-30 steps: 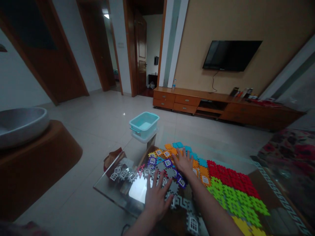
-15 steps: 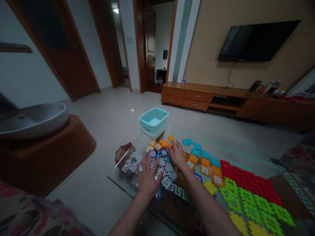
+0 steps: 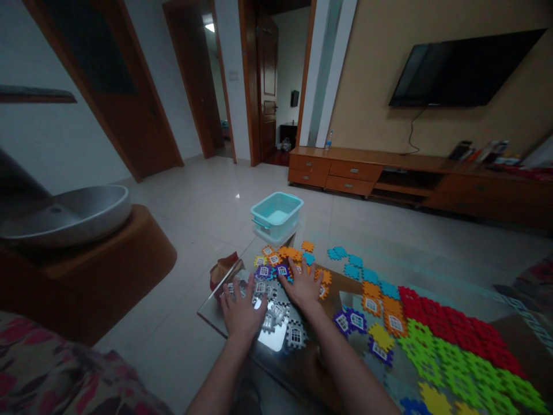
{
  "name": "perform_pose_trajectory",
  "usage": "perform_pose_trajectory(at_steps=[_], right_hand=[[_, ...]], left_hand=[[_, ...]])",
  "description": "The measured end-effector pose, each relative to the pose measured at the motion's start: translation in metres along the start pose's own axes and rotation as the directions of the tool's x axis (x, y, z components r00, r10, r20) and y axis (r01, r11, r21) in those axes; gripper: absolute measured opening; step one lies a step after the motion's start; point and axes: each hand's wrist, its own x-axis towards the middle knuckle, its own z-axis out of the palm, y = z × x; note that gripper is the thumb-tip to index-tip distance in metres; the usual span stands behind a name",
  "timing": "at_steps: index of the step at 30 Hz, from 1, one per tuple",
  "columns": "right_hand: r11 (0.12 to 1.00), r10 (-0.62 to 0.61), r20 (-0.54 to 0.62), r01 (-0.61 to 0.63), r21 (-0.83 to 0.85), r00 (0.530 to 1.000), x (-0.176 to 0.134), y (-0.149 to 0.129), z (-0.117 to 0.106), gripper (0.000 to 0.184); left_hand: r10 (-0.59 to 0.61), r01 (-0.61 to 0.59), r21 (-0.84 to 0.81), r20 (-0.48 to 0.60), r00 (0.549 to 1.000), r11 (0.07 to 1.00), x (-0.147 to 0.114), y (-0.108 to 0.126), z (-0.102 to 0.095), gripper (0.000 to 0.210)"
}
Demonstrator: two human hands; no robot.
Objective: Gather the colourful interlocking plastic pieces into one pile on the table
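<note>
My left hand [image 3: 242, 314] lies with spread fingers over grey window-patterned tiles [image 3: 275, 314] at the left end of the glass table [image 3: 216, 302]. To its right, my right hand [image 3: 303, 286] is spread flat, its fingertips near a purple window tile [image 3: 283, 271] and orange tiles [image 3: 290, 252]. What lies under both palms is hidden. One more grey window tile [image 3: 296, 334] sits below my right wrist. Further right are purple window tiles [image 3: 356, 320] and a yellow tile [image 3: 381, 336] beside my forearm.
Red tiles [image 3: 458, 325] and green tiles [image 3: 462, 360] form blocks on the right, with blue tiles [image 3: 370, 276] behind. A turquoise tub [image 3: 276, 216] stands beyond the table's far corner. A brown paper bag [image 3: 222, 271] shows at the left edge.
My left hand has shifted left over the grey tiles. My right hand has come down and slightly left, uncovering a blue tile. The view has turned slightly left.
</note>
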Motion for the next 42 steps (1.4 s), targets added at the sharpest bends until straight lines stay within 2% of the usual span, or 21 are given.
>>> perform_pose_trajectory(at_steps=[9,14,18,21,24,26,28,31,35,39,42], right_hand=[[0.999,-0.007,-0.033,0.009,0.043,0.999,0.009,-0.035,0.011,0.069],[0.993,-0.002,-0.078,0.011,0.117,0.997,0.016,-0.035,0.011,0.062],[0.987,0.133,-0.141,-0.117,0.114,0.981,0.040,0.000,-0.005,0.059],[0.953,0.300,-0.186,-0.285,0.106,0.936,0.059,0.049,-0.020,0.059],[0.904,0.427,-0.161,-0.414,0.107,0.890,0.073,0.100,-0.028,0.062],[0.893,0.448,-0.107,-0.440,0.094,0.887,0.078,0.121,-0.027,0.063],[0.923,0.384,-0.053,-0.381,0.060,0.922,0.081,0.128,-0.021,0.061],[0.965,0.263,-0.035,-0.262,0.032,0.964,0.080,0.115,-0.009,0.055],[0.986,0.163,-0.029,-0.162,0.026,0.986,0.075,0.088,-0.003,0.052],[0.991,0.129,-0.060,-0.127,0.033,0.990,0.073,0.065,-0.017,0.051],[1.000,-0.014,-0.089,0.016,0.018,0.996,0.075,0.033,-0.030,0.048]], left_hand=[[0.036,-0.036,-0.004,-0.067,0.997,0.999,0.010,-0.009,0.006,0.061],[0.018,-0.020,-0.039,-0.053,0.998,0.999,0.010,-0.008,0.003,0.055],[0.026,-0.030,-0.066,-0.065,0.998,0.997,0.009,-0.009,0.004,0.055],[0.024,-0.030,-0.081,-0.078,0.997,0.996,0.011,-0.010,0.008,0.057],[0.018,-0.026,-0.085,-0.091,0.996,0.996,0.013,-0.010,0.012,0.057],[0.017,-0.025,-0.083,-0.094,0.995,0.996,0.015,-0.010,0.013,0.058],[0.014,-0.022,-0.079,-0.093,0.996,0.997,0.016,-0.009,0.014,0.058],[0.007,-0.014,-0.079,-0.090,0.996,0.997,0.016,-0.009,0.015,0.058],[0.004,-0.011,-0.077,-0.089,0.996,0.997,0.016,-0.009,0.014,0.057],[0.005,-0.012,-0.063,-0.103,0.995,0.998,0.016,-0.007,0.012,0.056],[0.000,-0.007,-0.063,-0.104,0.995,0.998,0.016,-0.006,0.011,0.055]])
